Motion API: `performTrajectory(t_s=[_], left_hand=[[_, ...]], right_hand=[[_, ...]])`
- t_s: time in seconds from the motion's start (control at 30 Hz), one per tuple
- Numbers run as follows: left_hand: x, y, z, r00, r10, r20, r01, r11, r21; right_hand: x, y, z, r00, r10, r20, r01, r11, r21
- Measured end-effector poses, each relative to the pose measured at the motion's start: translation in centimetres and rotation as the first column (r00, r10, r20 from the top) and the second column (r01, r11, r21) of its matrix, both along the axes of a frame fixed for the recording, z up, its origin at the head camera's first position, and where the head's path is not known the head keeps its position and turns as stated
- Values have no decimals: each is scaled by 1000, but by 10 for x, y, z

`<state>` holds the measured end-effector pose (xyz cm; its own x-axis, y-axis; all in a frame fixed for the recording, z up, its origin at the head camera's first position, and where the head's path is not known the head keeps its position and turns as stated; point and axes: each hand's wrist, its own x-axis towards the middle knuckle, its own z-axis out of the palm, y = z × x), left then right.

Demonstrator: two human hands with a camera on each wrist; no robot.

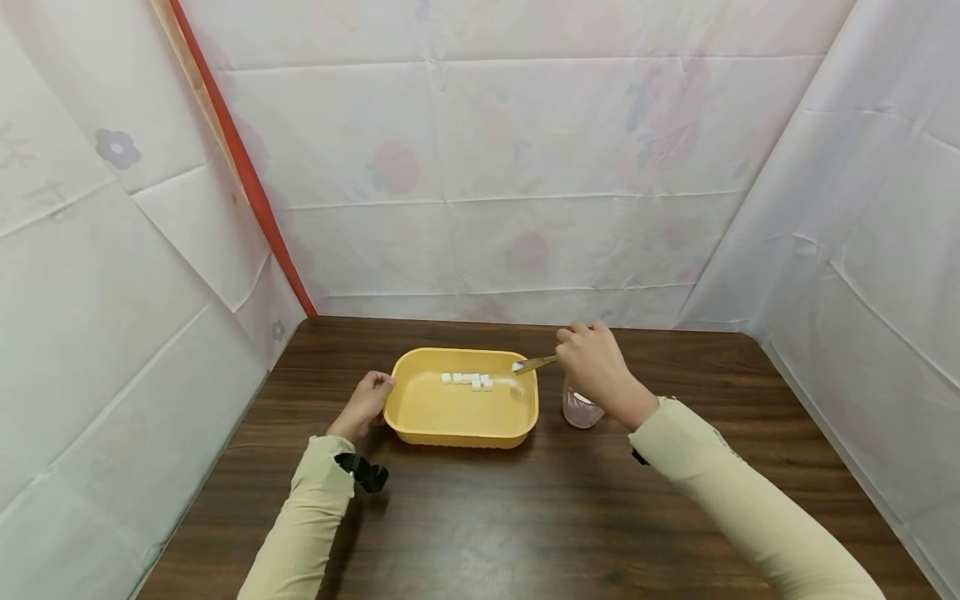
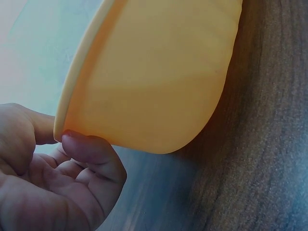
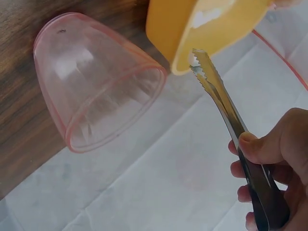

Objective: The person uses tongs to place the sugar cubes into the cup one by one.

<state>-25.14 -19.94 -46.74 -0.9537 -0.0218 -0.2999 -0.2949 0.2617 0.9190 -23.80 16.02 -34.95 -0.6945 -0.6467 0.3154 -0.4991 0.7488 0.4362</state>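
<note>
The right hand's (image 1: 597, 362) fingers grip tongs (image 1: 536, 364), whose tips hold a white cube (image 1: 517, 367) near the right rim of a yellow tray (image 1: 450, 418); the left hand's (image 1: 364, 406) fingers pinch its left rim. More cubes (image 1: 471, 378) lie inside. A pink cup (image 1: 581, 414) stands upright just beside the tray on the desk (image 1: 480, 525).

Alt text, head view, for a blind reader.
Right-hand grip holds tongs with a white cube in their tips, over a yellow tray holding white cubes; left-hand grip pinches its left rim. Pink cup stands beside it.
</note>
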Motion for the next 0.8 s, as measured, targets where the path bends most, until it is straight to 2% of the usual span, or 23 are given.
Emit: performTrajectory(t_s=[0.37,0.8], left_hand=[[1,1,-1,1000,-4,-5,4,1000,2],[1,0,1,1000,-3,-2,3,1000,4]], right_hand=[[10,20,13,991,26,-131,-39,995,-96],[25,54,20,985,21,-169,-45,990,-136]])
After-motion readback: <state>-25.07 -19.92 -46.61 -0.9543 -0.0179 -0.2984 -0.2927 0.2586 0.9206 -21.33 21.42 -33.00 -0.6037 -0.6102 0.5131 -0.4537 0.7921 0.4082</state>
